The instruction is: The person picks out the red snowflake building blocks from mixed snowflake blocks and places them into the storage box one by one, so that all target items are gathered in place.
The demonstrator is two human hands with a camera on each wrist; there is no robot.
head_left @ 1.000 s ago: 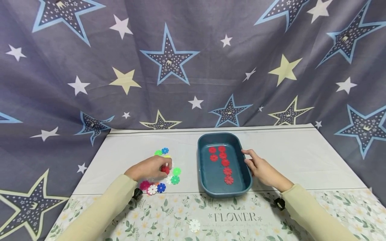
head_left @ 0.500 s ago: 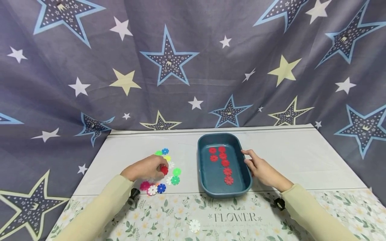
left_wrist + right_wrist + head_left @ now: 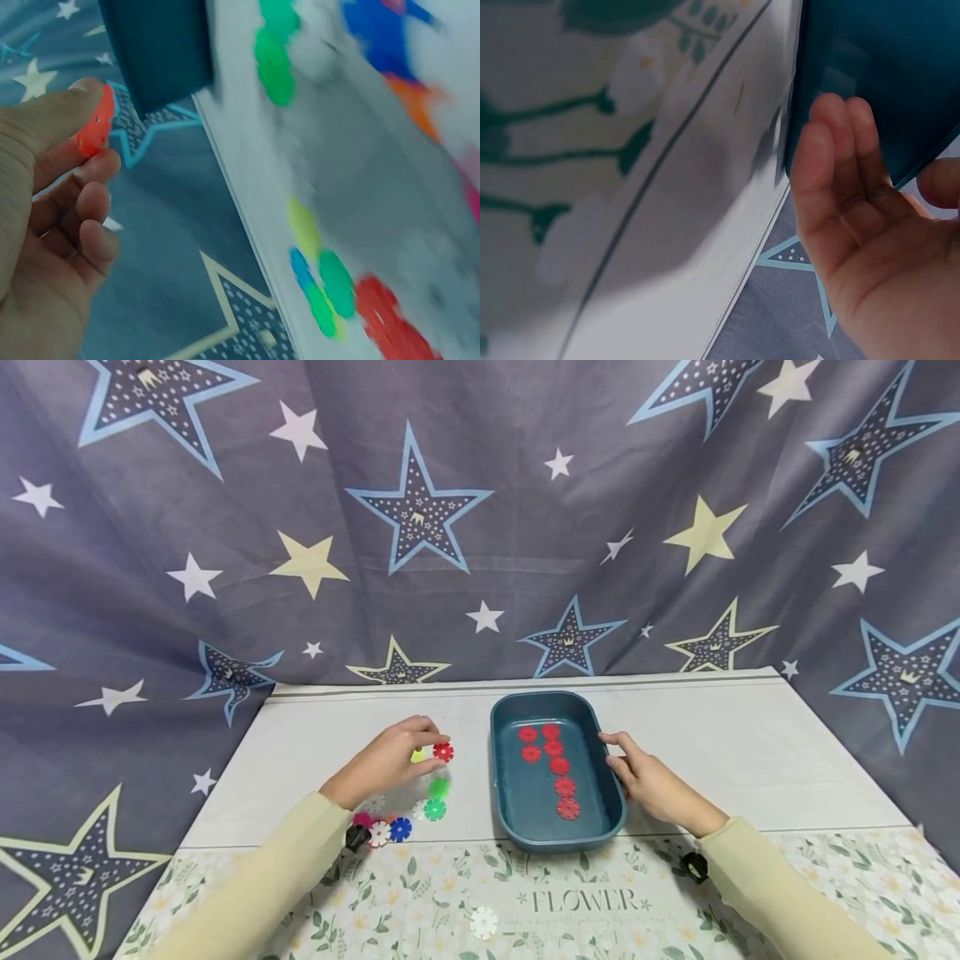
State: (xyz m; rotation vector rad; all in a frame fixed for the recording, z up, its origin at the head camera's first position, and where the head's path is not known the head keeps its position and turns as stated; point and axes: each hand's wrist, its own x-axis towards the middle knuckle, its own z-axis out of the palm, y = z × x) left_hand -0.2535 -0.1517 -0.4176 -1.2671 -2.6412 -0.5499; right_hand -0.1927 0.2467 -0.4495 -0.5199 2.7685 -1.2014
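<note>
My left hand (image 3: 386, 764) pinches a red flower-shaped plastic disc (image 3: 443, 752) between thumb and finger, raised above the white cloth left of the tray. The left wrist view shows the same red disc (image 3: 97, 124) at the fingertips, the other fingers loosely curled. A dark teal tray (image 3: 517, 827) holds several red discs (image 3: 559, 766), spread flat on its floor. My right hand (image 3: 652, 785) holds the tray's right side, thumb and index finger at the rim. In the right wrist view, the fingers (image 3: 847, 142) lie against its outer wall.
Left of the tray lie loose discs, among them green (image 3: 435, 809), blue (image 3: 401, 830), white (image 3: 379, 833) and magenta ones. A single white disc (image 3: 483, 922) lies on the flowered cloth at the front. Behind the table hangs a star-patterned curtain (image 3: 480, 460).
My left hand has lifted the red disc from the loose pile and moved away and to the right, towards the tray. My right hand and the tray have stayed in place.
</note>
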